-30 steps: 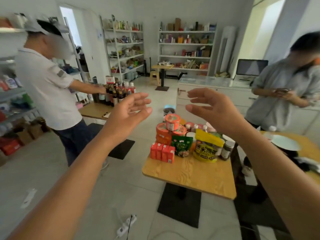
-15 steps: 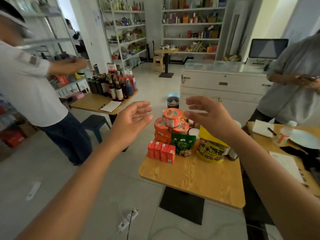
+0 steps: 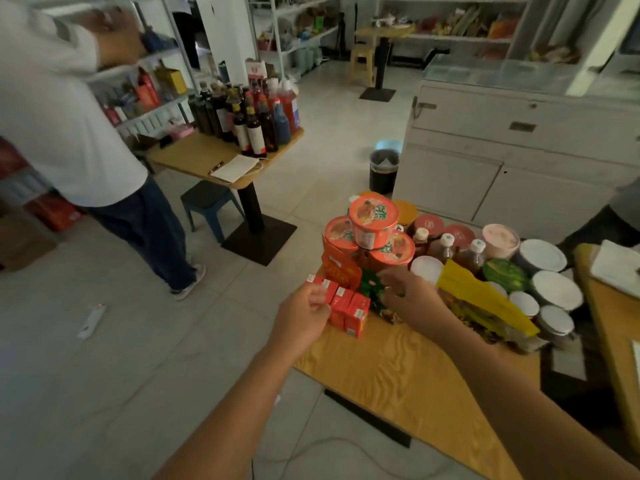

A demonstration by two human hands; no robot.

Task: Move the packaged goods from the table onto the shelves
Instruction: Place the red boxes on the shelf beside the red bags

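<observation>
Fingers (image 3: 313, 301) of the left hand (image 3: 301, 317) curl round the end of the red cartons (image 3: 349, 313) at the surface (image 3: 398, 368) edge. Just beyond, the right hand (image 3: 412, 299) bends over the green packet (image 3: 372, 289), its hold unclear. Pickup is beginning, and the next move calls for lifting without toppling the cups (image 3: 372, 216) behind.

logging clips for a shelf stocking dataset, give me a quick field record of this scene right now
surface: wooden table, far half crowded with goods
left: left hand curls round the left end of the red cartons
right: right hand on the green pouch, grip unclear
stack: orange cups piled behind the cartons
other goods: yellow bag, small bottles, white-lidded tubs
stage: reaching in, nothing lifted yet
</observation>
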